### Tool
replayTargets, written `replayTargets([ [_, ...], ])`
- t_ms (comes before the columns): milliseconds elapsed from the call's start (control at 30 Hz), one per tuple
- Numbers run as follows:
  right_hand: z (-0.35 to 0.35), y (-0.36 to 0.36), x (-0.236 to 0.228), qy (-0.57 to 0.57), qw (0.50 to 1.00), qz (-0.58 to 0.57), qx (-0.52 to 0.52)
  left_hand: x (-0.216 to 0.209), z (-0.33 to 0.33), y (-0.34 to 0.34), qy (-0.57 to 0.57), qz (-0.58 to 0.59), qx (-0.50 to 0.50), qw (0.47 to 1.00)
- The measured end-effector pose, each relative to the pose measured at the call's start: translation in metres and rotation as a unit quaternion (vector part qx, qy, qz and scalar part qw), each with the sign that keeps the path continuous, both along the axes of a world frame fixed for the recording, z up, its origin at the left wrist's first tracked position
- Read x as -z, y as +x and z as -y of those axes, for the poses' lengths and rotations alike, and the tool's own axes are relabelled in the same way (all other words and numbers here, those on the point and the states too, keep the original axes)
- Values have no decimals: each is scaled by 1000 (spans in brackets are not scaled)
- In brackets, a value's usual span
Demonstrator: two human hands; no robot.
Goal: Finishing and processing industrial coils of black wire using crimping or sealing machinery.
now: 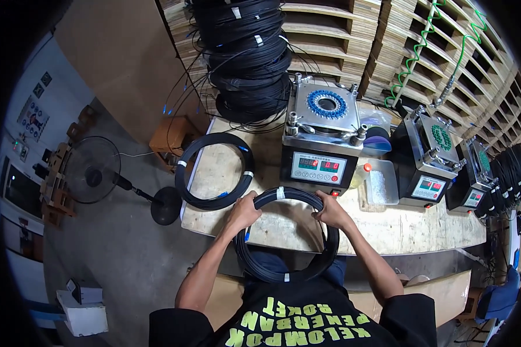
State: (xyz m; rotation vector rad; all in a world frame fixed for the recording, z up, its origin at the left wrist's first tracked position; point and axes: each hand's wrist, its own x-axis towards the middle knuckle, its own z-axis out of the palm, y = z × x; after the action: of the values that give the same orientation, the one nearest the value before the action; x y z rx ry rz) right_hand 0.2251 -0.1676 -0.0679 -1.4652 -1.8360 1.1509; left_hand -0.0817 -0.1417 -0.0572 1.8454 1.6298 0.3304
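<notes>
Between my two hands is a coil of black cable point(329, 246), tied with white bands and partly over the table's front edge, its near side close to my body. My left hand point(245, 214) is closed on its upper left side, my right hand point(331, 211) on its upper right. A blue cable end shows on the coil below my left hand. A second black cable coil point(182, 182) lies on the table to the left, with blue connectors on it. Just beyond my hands stands a polishing machine point(314, 153) with a ring of blue connector holders on its top plate.
A tall stack of black cable coils point(246, 69) rises at the back left. Right of the near machine are a clear plastic tray point(382, 182) and two more machines point(428, 144) with green holders. Wooden pallets point(318, 26) stand behind the table; a floor fan point(95, 170) is at left.
</notes>
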Motion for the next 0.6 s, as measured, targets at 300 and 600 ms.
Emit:
replayTargets([
  [300,-3,-6,-2,16,997,58,-42,-5,18,-12,-21,61,-21,998],
  [600,21,-21,-13,47,981,185,-39,21,42,-18,120,-97,13,988],
])
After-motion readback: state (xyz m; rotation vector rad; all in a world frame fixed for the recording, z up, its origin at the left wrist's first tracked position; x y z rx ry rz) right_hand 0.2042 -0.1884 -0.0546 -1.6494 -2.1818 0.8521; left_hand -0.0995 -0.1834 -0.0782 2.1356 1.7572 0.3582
